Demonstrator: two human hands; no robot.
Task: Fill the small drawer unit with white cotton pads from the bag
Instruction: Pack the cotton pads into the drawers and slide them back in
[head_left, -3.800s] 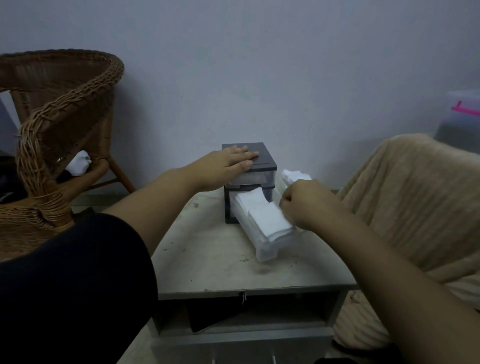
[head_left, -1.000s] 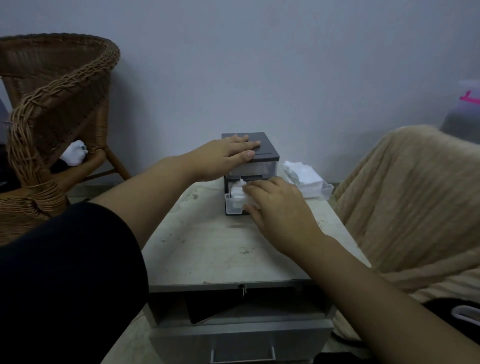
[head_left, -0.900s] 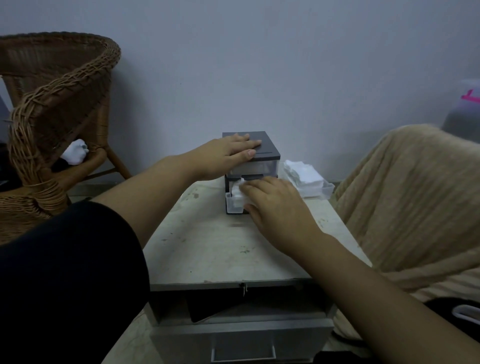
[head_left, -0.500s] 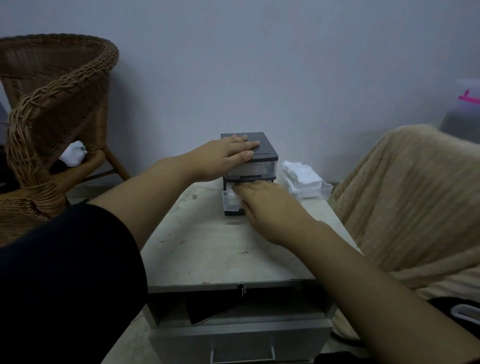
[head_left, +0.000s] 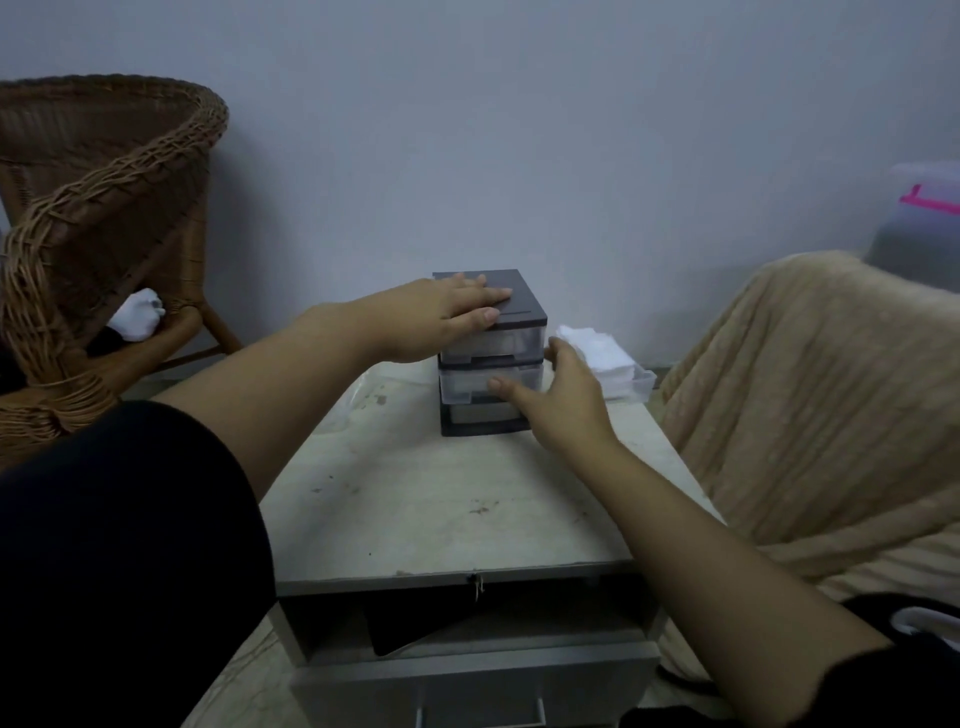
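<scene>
The small drawer unit (head_left: 493, 344) has a dark frame and three translucent drawers, all pushed in. It stands at the far middle of the table (head_left: 441, 514). My left hand (head_left: 441, 322) lies flat on its dark top, fingers spread. My right hand (head_left: 563, 413) is open at the unit's front right corner. Its thumb touches the middle drawer's front and its fingers reach past the right side. A stack of white cotton pads (head_left: 597, 345) sits in a clear tray (head_left: 643, 382) just right of the unit, behind my right hand.
A wicker chair (head_left: 104, 208) stands to the left with a white object (head_left: 137, 314) on its seat. A seat draped in a beige blanket (head_left: 805, 395) is close on the right. A plastic box (head_left: 924, 223) is behind it. The table has an open shelf below.
The pulled-out drawer full of pads has been pushed into the unit by my right hand, which has now slid to the unit's right front corner. My left hand stayed on top.
</scene>
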